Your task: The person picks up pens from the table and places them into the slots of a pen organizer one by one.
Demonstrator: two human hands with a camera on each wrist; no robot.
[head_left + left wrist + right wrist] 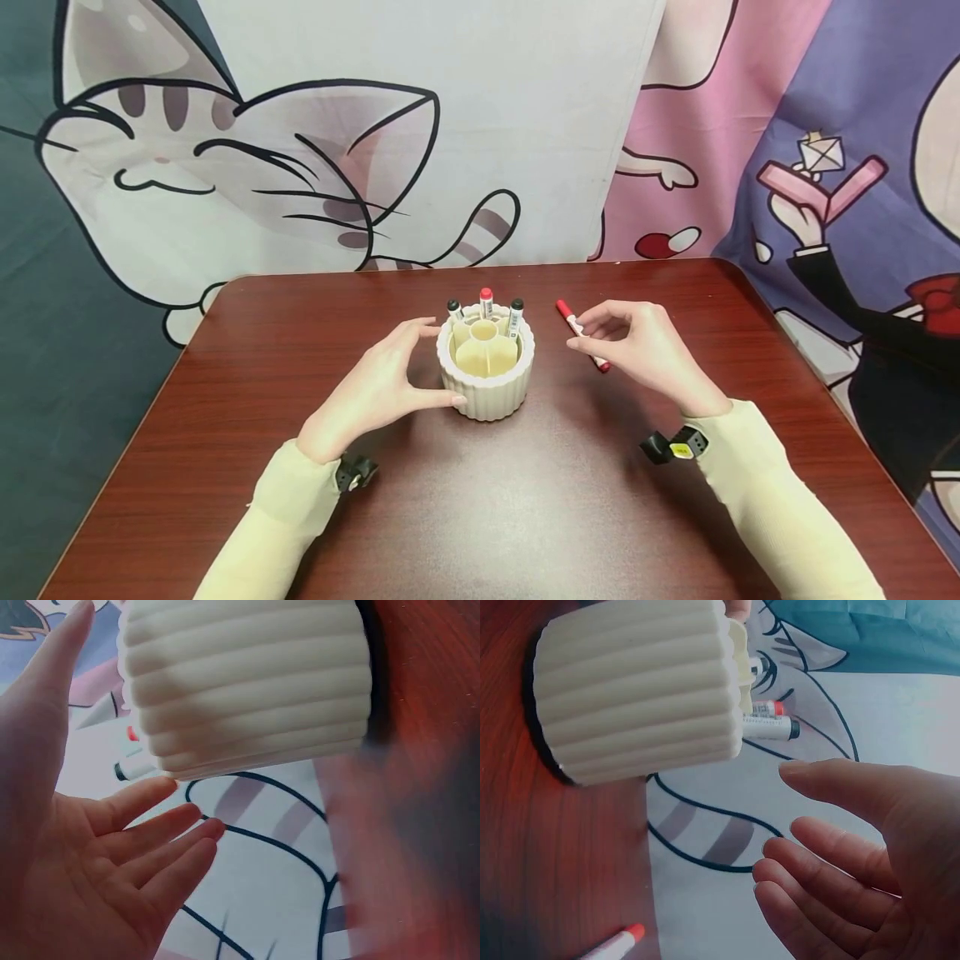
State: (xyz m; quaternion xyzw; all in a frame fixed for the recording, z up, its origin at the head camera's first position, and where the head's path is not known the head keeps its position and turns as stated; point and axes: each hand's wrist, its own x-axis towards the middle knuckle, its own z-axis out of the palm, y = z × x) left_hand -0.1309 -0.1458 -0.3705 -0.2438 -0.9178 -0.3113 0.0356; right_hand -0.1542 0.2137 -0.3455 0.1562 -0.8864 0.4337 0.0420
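A cream, ribbed pen holder (pixel 487 392) with inner compartments stands upright on the table, two black-capped markers (pixel 515 317) and a red-capped marker (pixel 486 302) poking out of its far side. My left hand (pixel 378 375) is at its left side, thumb tip against the near wall and fingertips by the far rim; in the left wrist view those fingers (pixel 169 855) extend fairly straight. To the right, a red-and-white marker (pixel 564 312) lies slanted on the tabletop. Over it hovers my right hand (pixel 637 346), its fingers slightly bent, with a gap between thumb and fingers and nothing held.
The dark red wooden table (pixel 480 517) ends at a far edge just behind the holder. Beyond that hangs a cloth backdrop (pixel 525 108) printed with cartoon figures. Black straps (pixel 678 444) with small devices sit at both wrists.
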